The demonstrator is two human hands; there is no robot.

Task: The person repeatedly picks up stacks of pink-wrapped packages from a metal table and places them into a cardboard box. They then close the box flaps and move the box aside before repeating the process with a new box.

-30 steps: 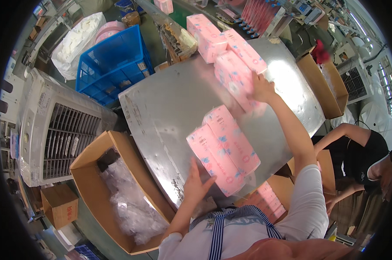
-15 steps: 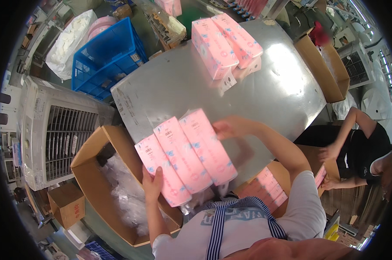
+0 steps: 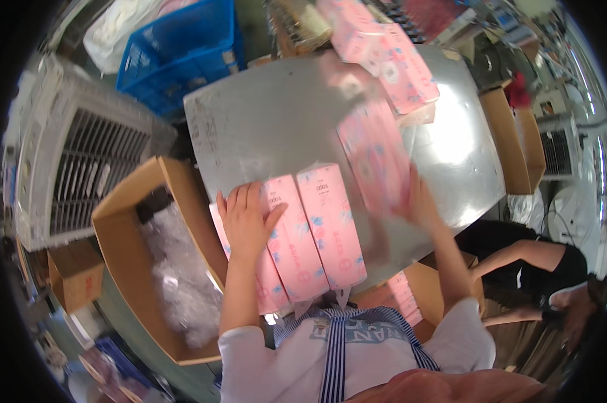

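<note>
observed left hand [image 3: 246, 218], splayed and unclenched, chiefly over the leftmost of three pink packs [image 3: 297, 245] in a row, at seven o'clock on the metal table [image 3: 270, 127]. noted right hand [image 3: 419, 203] at a blurred pack [image 3: 374, 156] at two o'clock from the row; cannot tell whether gripping. judged as gathering packs; likely calls next for squaring it against the row's three-o'clock side.

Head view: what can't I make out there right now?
All in the head view:
Right grip: blurred, so whether it clasps the pink packet beside it is unclear.
Leftmost packet of the near row: partly hidden behind the left grip.
Blue crate: its far end is cut off by the picture's upper edge.
</note>
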